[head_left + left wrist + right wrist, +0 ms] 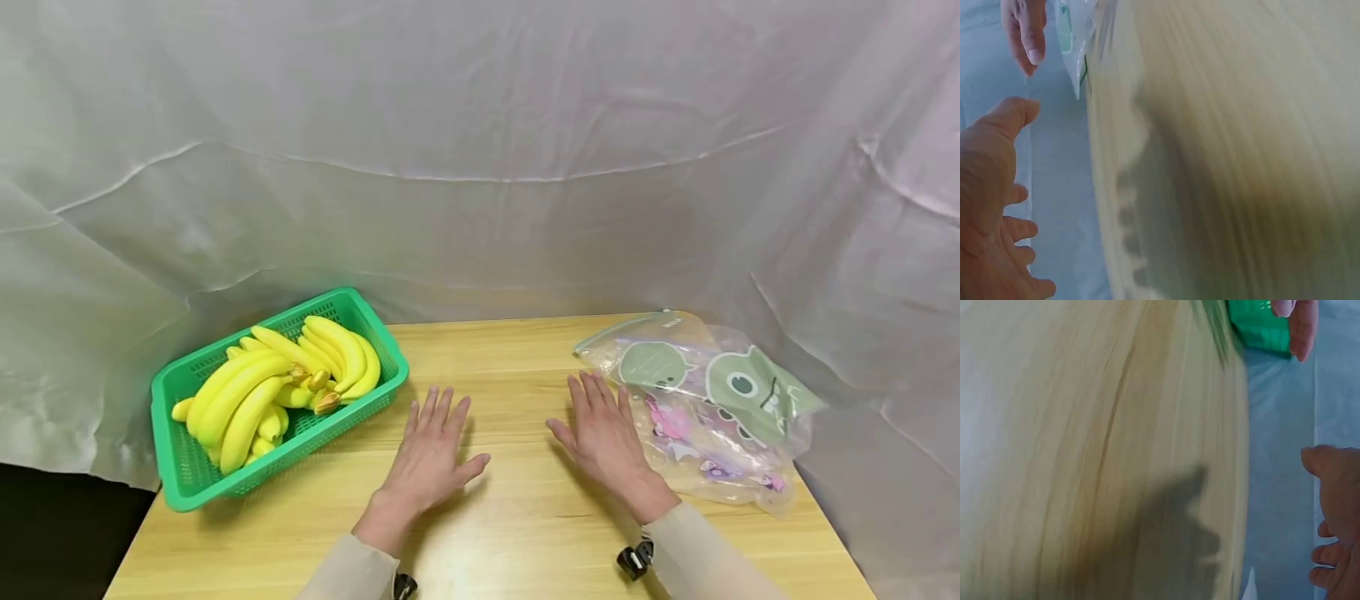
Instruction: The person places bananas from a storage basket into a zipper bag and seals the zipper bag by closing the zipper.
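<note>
A green plastic basket [281, 467] at the left of the table holds several yellow bananas [240, 396] in bunches. My left hand [431, 454] hovers over the wood to the right of the basket, its fingers straight and nothing in them. Nearer the plastic bag is my right hand [607, 437], fingers also extended and holding nothing. That clear zip bag [690, 425], printed with green and pink cartoon figures, lies flat at the right. In the left wrist view the thumb [1013, 115] stands apart from the other fingers. Shadows of both hands fall on the tabletop below them.
The light wooden table [510, 533] reaches back to a grey cloth curtain [480, 233], which also hangs at both sides. A dark area [60, 533] shows beyond the table's left edge. Each wrist carries a black strap [636, 558].
</note>
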`<state>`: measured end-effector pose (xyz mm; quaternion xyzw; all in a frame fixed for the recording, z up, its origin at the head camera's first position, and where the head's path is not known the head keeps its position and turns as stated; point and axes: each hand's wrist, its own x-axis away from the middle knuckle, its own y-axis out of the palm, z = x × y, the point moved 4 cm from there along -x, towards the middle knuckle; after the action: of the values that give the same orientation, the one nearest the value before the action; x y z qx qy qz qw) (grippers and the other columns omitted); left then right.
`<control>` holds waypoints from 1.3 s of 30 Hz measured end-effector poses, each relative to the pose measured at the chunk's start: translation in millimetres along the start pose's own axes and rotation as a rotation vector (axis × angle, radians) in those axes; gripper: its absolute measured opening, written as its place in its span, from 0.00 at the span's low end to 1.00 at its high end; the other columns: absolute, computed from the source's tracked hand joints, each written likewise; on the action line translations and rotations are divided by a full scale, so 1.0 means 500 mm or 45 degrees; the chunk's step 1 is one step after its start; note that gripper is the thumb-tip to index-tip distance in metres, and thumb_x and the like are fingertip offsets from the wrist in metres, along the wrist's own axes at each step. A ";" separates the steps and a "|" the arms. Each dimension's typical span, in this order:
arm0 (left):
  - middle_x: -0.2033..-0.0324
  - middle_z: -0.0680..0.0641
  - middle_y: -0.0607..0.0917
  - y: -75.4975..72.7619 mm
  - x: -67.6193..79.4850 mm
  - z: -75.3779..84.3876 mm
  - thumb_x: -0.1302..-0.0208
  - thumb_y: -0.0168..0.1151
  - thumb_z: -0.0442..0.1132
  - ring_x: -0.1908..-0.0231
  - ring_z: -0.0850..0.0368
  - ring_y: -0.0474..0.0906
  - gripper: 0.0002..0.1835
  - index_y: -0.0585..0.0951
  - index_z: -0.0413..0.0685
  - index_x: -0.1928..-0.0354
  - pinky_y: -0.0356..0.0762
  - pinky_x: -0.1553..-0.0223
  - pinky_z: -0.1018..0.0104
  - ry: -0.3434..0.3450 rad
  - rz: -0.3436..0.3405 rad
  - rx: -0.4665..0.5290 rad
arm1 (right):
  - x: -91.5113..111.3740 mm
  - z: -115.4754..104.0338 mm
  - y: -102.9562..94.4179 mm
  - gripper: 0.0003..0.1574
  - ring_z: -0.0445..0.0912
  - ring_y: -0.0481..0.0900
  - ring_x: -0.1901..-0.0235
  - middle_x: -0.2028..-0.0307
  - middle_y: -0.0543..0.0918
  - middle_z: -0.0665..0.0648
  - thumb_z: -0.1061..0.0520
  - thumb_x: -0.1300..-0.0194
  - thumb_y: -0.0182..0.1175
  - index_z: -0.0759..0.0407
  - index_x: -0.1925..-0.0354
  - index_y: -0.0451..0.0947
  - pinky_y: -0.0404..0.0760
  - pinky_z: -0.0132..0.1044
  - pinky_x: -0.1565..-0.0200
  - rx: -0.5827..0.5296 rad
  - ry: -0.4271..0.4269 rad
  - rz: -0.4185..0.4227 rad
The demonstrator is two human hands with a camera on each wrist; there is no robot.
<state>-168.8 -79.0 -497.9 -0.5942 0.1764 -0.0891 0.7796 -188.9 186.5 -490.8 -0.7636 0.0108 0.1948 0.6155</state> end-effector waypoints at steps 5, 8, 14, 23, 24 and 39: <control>0.26 0.41 0.59 0.018 -0.008 0.006 0.37 0.54 0.66 0.24 0.42 0.46 0.43 0.59 0.53 0.26 0.49 0.28 0.42 0.009 0.014 0.068 | -0.016 0.027 0.010 0.47 0.65 0.63 0.32 0.34 0.67 0.71 0.37 0.35 0.58 0.68 0.33 0.62 0.59 0.68 0.35 0.041 0.000 0.050; 0.27 0.41 0.61 0.030 -0.017 0.008 0.36 0.56 0.63 0.25 0.42 0.48 0.40 0.60 0.52 0.27 0.51 0.28 0.43 0.011 0.025 0.104 | -0.031 0.049 0.013 0.47 0.66 0.63 0.32 0.34 0.66 0.71 0.37 0.35 0.58 0.69 0.33 0.62 0.60 0.67 0.36 0.077 0.030 0.026; 0.26 0.41 0.59 0.059 -0.036 0.014 0.35 0.55 0.63 0.24 0.43 0.46 0.41 0.58 0.53 0.26 0.48 0.27 0.43 -0.003 -0.055 0.162 | -0.073 0.098 0.020 0.48 0.66 0.59 0.30 0.32 0.63 0.72 0.38 0.34 0.58 0.68 0.31 0.59 0.55 0.68 0.34 0.075 0.139 -0.080; 0.25 0.41 0.56 0.084 -0.056 0.032 0.37 0.56 0.65 0.24 0.44 0.44 0.44 0.55 0.55 0.25 0.44 0.28 0.40 0.015 -0.157 0.181 | -0.126 0.173 0.029 0.50 0.67 0.52 0.29 0.29 0.57 0.73 0.39 0.33 0.57 0.69 0.29 0.53 0.46 0.71 0.33 0.120 0.339 -0.177; 0.25 0.42 0.55 0.087 -0.058 0.035 0.37 0.55 0.66 0.23 0.45 0.43 0.44 0.54 0.55 0.24 0.43 0.28 0.40 0.017 -0.173 0.183 | -0.126 0.181 0.032 0.51 0.68 0.51 0.28 0.29 0.56 0.74 0.39 0.34 0.57 0.70 0.29 0.52 0.45 0.72 0.33 0.128 0.363 -0.190; 0.25 0.43 0.55 0.104 -0.061 0.042 0.38 0.56 0.66 0.23 0.45 0.42 0.45 0.55 0.54 0.24 0.41 0.28 0.37 0.020 -0.222 0.177 | -0.127 0.200 0.054 0.29 0.65 0.59 0.31 0.34 0.67 0.70 0.51 0.28 0.45 0.70 0.38 0.66 0.48 0.71 0.34 0.156 0.359 -0.212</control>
<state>-192.4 -35.1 -537.7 -0.5512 0.1235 -0.1734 0.8068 -283.0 260.4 -512.8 -0.7426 0.0456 0.0328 0.6674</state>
